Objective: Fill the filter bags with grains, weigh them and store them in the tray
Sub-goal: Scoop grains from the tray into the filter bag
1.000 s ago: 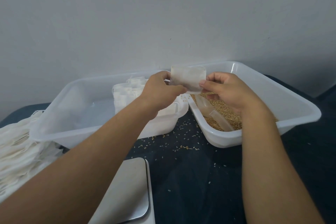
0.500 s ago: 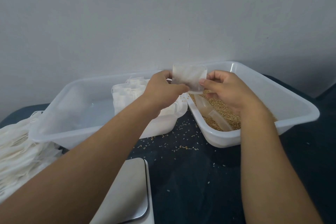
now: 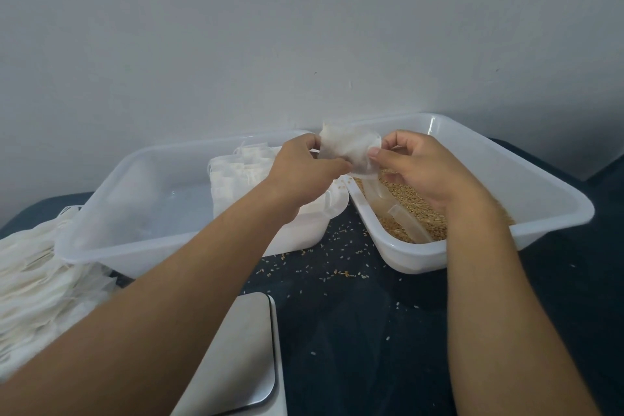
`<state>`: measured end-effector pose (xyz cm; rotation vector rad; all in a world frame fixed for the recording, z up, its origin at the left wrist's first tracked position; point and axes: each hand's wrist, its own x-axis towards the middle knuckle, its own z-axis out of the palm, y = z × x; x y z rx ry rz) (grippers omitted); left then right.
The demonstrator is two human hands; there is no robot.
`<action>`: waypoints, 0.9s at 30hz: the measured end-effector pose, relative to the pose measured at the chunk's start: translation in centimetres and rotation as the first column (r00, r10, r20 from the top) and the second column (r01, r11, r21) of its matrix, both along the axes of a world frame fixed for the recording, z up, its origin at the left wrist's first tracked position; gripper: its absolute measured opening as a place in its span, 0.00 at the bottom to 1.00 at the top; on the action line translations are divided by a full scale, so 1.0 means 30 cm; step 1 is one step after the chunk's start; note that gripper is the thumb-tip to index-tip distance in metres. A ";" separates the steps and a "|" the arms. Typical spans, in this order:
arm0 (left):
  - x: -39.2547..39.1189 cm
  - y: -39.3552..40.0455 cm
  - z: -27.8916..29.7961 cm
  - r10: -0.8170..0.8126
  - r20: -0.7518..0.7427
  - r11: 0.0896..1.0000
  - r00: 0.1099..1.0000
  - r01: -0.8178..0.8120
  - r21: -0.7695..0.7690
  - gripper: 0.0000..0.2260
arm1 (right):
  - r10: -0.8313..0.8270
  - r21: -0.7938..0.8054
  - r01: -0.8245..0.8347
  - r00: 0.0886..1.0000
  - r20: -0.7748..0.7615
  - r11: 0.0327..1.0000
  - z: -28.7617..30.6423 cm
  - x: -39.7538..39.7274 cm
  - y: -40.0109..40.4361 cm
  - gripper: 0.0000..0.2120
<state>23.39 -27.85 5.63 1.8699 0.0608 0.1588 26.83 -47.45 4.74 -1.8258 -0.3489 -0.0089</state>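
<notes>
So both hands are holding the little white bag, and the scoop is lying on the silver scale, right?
Not quite. Both the left hand and right hand do hold the little white bag, but the scoop lies in the grains in the right tub, not on the silver scale. The head view shows it.

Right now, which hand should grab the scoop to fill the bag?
Right. The right hand is over the grain tray, directly above the scoop. The left hand sits over the other tray and can keep holding the bag.
</notes>
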 end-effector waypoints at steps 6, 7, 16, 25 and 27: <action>-0.010 0.006 -0.020 -0.016 0.005 1.000 1.000 0.016 -0.025 0.12 | 0.001 -0.021 0.000 0.997 0.073 1.000 0.001 0.005 -0.003 0.10; -0.017 0.009 -0.026 -0.029 0.003 0.999 1.000 0.029 -0.034 0.12 | 0.001 -0.016 0.001 0.994 0.109 1.000 0.007 0.003 -0.002 0.09; -0.158 0.057 -0.075 -0.158 0.018 0.979 0.987 0.159 -0.128 0.14 | 0.100 -0.132 -0.045 0.892 0.441 0.990 0.134 -0.103 0.061 0.05; -0.327 0.197 -0.056 -0.148 0.231 0.964 0.961 0.193 -0.184 0.11 | 0.385 -0.419 -0.208 0.833 0.397 0.884 0.208 -0.255 0.182 0.04; -0.351 0.223 -0.074 -0.094 0.231 0.960 0.968 0.150 -0.236 0.05 | 0.424 -0.454 -0.236 0.825 0.374 0.859 0.204 -0.276 0.223 0.03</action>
